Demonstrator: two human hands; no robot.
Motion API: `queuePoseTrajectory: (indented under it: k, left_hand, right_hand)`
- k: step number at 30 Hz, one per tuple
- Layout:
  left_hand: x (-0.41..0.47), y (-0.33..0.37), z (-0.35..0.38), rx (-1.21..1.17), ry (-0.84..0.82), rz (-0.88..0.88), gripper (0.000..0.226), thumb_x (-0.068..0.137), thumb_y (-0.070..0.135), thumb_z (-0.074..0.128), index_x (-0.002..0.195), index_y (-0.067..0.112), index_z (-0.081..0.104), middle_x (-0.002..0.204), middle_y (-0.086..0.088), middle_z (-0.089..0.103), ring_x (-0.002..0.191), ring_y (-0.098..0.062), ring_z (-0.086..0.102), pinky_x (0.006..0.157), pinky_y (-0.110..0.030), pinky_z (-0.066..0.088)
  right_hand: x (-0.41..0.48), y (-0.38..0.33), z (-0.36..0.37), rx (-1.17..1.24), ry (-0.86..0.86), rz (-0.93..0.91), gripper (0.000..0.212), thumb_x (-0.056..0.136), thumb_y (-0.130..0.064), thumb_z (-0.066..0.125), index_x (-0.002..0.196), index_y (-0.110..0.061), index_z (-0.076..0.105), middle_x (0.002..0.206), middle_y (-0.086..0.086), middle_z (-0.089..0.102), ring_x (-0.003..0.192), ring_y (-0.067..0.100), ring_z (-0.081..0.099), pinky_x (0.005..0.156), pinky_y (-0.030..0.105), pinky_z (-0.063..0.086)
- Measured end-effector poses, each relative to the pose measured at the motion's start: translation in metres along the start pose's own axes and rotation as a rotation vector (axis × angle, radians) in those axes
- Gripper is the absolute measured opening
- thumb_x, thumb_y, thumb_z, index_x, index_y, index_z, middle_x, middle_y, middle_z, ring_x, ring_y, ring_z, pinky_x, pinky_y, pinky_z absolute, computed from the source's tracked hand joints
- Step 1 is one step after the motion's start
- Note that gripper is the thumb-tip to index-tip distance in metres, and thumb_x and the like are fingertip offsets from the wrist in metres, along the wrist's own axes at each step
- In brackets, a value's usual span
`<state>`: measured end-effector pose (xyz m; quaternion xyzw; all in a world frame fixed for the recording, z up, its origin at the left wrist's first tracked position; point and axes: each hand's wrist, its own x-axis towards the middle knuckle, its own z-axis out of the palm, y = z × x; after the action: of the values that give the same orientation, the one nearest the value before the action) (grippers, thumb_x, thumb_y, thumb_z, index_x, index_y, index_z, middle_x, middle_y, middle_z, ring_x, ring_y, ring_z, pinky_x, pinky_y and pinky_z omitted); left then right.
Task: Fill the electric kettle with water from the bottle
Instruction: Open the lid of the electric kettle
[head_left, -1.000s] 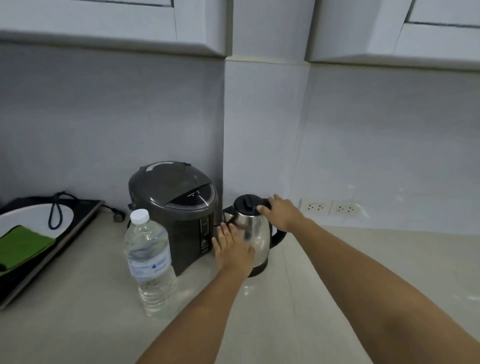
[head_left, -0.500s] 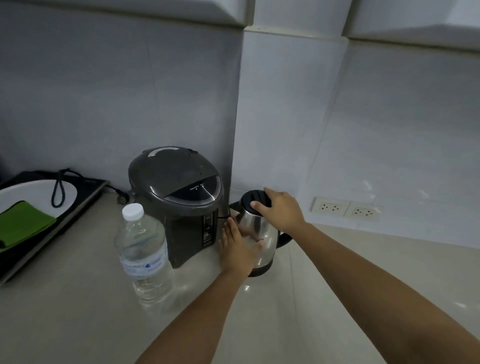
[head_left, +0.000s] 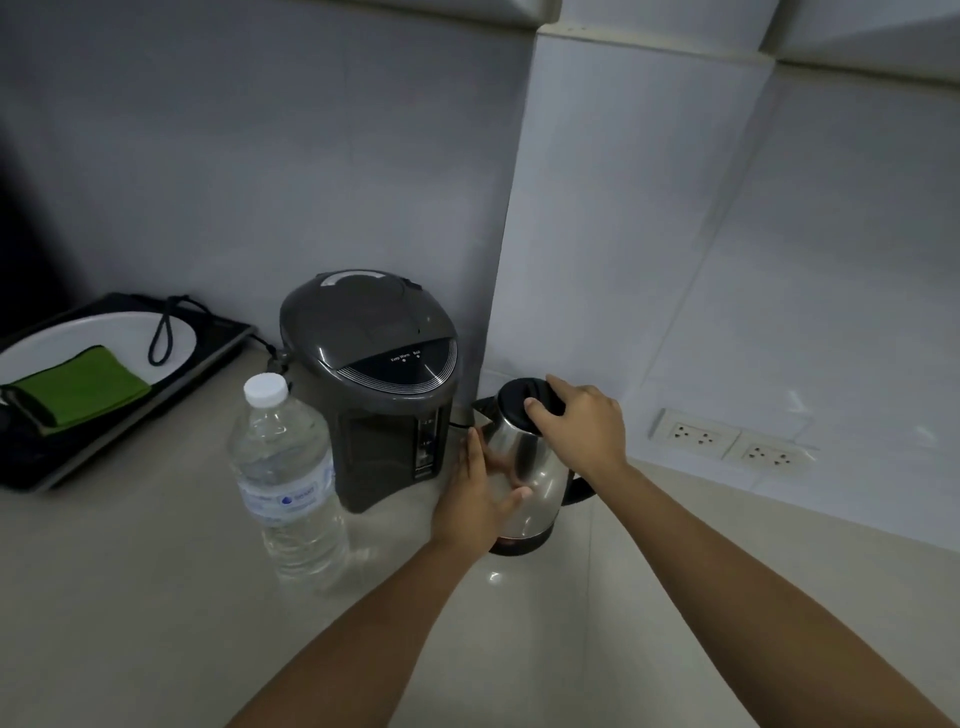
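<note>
A small steel electric kettle (head_left: 535, 470) with a black lid (head_left: 522, 397) stands on the counter near the wall corner. My left hand (head_left: 475, 499) lies flat against the kettle's left side, fingers stretched out and thumb across its front. My right hand (head_left: 584, 423) rests on top, with fingers curled over the lid's right edge; the lid looks down. A clear plastic water bottle (head_left: 285, 478) with a white cap (head_left: 266, 389) stands upright to the left, capped and holding water, touched by neither hand.
A dark grey thermo pot (head_left: 374, 384) stands between bottle and kettle, close to both. At far left a black tray (head_left: 218, 345) holds a white plate, a green cloth (head_left: 78, 387) and a cord. Two wall sockets (head_left: 727, 436) sit right of the kettle.
My right hand slid from the handle side onto the lid. My left hand stayed against the kettle's side. The view dipped and shifted, so everything sits lower in frame.
</note>
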<state>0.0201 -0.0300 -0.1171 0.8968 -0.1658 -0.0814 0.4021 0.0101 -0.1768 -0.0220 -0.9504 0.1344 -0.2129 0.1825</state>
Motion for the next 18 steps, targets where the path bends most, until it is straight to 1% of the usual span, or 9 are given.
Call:
queuePoseTrajectory:
  k: [2,4,6,7,9,11,12,14,18]
  left_hand:
    - [-0.001,-0.001,0.002,0.020,0.014,0.007,0.112,0.086,0.058,0.064,0.158,0.020,-0.012,0.167,-0.004,0.009,0.151,-0.021,0.022,0.114,-0.037,0.035]
    - [-0.003,-0.002,0.004,0.052,0.028,0.028,0.111,0.086,0.059,0.063,0.158,0.020,-0.012,0.167,-0.005,0.011,0.150,-0.021,0.024,0.112,-0.035,0.036]
    - [-0.004,-0.003,0.004,0.076,0.028,0.043,0.110,0.086,0.059,0.062,0.158,0.019,-0.011,0.167,-0.005,0.012,0.149,-0.021,0.026,0.111,-0.033,0.036]
    - [-0.004,-0.003,0.003,0.084,0.028,0.045,0.110,0.087,0.059,0.061,0.158,0.019,-0.011,0.167,-0.004,0.012,0.149,-0.021,0.027,0.110,-0.033,0.036]
    - [-0.003,-0.003,0.002,0.091,0.021,0.039,0.110,0.087,0.059,0.061,0.158,0.020,-0.013,0.167,-0.004,0.012,0.149,-0.021,0.027,0.111,-0.034,0.036]
    - [-0.002,-0.004,0.001,0.088,0.006,0.028,0.110,0.087,0.059,0.061,0.158,0.021,-0.014,0.167,-0.004,0.012,0.149,-0.022,0.027,0.111,-0.036,0.036]
    - [-0.001,-0.004,0.001,0.084,0.003,0.027,0.110,0.087,0.059,0.061,0.158,0.021,-0.014,0.167,-0.003,0.012,0.149,-0.023,0.027,0.111,-0.036,0.036]
    - [-0.001,-0.004,0.001,0.081,0.004,0.031,0.110,0.087,0.059,0.062,0.158,0.021,-0.014,0.167,-0.003,0.012,0.149,-0.022,0.028,0.110,-0.036,0.037]
    - [-0.002,-0.004,0.001,0.098,0.014,0.049,0.110,0.087,0.060,0.061,0.158,0.021,-0.014,0.167,-0.003,0.012,0.148,-0.023,0.031,0.108,-0.037,0.040]
  right_hand:
    - [-0.002,0.003,-0.002,0.031,0.018,-0.016,0.048,0.090,-0.047,0.056,0.130,-0.021,0.064,0.087,0.005,0.072,0.089,0.025,0.066,0.088,0.042,0.052]
    - [-0.005,0.005,-0.002,0.079,0.034,-0.037,0.044,0.090,-0.042,0.059,0.129,-0.024,0.064,0.091,0.005,0.073,0.090,0.025,0.066,0.086,0.042,0.052]
    - [-0.006,0.007,-0.003,0.118,0.043,-0.060,0.040,0.091,-0.038,0.060,0.129,-0.026,0.064,0.091,0.004,0.074,0.089,0.024,0.066,0.083,0.037,0.052]
    - [-0.005,0.007,-0.005,0.144,0.039,-0.060,0.040,0.092,-0.037,0.059,0.130,-0.026,0.064,0.094,0.002,0.074,0.089,0.022,0.065,0.082,0.033,0.051]
    - [-0.002,0.005,-0.009,0.227,0.018,-0.028,0.041,0.095,-0.035,0.057,0.135,-0.028,0.060,0.111,-0.001,0.074,0.098,0.018,0.066,0.083,0.026,0.049]
    - [0.000,0.005,-0.015,0.299,-0.021,-0.021,0.042,0.098,-0.033,0.053,0.140,-0.030,0.056,0.128,-0.007,0.067,0.113,0.015,0.062,0.090,0.022,0.045]
    - [0.001,0.005,-0.017,0.307,-0.039,-0.045,0.041,0.100,-0.032,0.050,0.140,-0.030,0.055,0.132,-0.008,0.064,0.118,0.014,0.059,0.093,0.022,0.044]
    - [0.002,0.007,-0.018,0.294,-0.064,-0.104,0.038,0.101,-0.030,0.047,0.139,-0.027,0.056,0.134,-0.007,0.062,0.121,0.014,0.057,0.095,0.024,0.043]
    - [0.006,0.007,-0.018,0.191,-0.107,-0.163,0.035,0.104,-0.026,0.040,0.135,-0.020,0.055,0.140,-0.002,0.054,0.123,0.017,0.052,0.090,0.023,0.038]
